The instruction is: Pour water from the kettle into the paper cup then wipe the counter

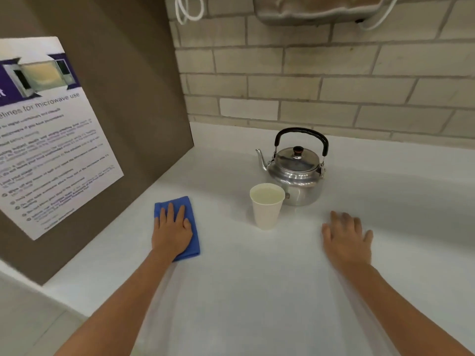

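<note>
A shiny metal kettle [295, 173] with a black handle stands upright on the white counter [257, 291], its spout pointing left. Just in front of it stands a white paper cup [266, 206] holding liquid near the rim. A folded blue cloth [191, 209] lies on the counter to the left of the cup. My left hand [171, 231] lies flat on the cloth, fingers spread, pressing it down. My right hand [345, 238] rests palm down on the bare counter to the right of the cup, holding nothing.
A brown side panel [133, 104] with a microwave-use poster [48, 140] walls off the left. A brick wall [334, 80] runs along the back, with a grey object and white cords [190, 9] hanging above. The counter's edge falls away at lower left.
</note>
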Demonstrator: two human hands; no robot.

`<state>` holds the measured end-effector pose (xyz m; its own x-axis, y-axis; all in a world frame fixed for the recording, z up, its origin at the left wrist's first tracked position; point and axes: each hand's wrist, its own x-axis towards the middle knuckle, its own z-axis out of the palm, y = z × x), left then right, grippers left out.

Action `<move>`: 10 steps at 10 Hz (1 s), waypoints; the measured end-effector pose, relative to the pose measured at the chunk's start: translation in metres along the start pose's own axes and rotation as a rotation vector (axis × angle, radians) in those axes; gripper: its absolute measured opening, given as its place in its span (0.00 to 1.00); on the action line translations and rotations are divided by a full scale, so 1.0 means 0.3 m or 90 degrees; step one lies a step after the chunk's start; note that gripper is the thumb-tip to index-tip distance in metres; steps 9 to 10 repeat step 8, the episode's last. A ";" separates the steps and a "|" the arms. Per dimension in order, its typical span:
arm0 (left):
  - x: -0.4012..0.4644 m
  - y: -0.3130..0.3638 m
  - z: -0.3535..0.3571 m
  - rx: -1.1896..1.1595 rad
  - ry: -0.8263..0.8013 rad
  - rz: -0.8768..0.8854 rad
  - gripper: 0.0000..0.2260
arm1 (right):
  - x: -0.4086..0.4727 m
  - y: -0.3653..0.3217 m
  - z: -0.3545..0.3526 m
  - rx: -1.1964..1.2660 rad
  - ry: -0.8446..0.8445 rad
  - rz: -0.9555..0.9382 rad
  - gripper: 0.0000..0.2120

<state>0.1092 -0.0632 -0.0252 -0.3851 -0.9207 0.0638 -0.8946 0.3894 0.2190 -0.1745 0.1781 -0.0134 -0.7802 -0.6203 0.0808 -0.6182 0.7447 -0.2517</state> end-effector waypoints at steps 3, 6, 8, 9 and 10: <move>0.486 0.346 0.090 0.009 -0.093 0.226 0.22 | 0.121 -0.037 0.061 0.003 0.030 0.102 0.24; 0.230 0.323 0.104 -0.003 -0.047 0.343 0.22 | 0.049 -0.079 -0.013 -0.015 -0.017 0.108 0.23; 0.218 0.324 0.042 -0.041 -0.076 0.330 0.22 | 0.051 -0.096 -0.140 -0.024 0.068 0.104 0.25; 0.218 0.324 0.042 -0.041 -0.076 0.330 0.22 | 0.051 -0.096 -0.140 -0.024 0.068 0.104 0.25; 0.218 0.324 0.042 -0.041 -0.076 0.330 0.22 | 0.051 -0.096 -0.140 -0.024 0.068 0.104 0.25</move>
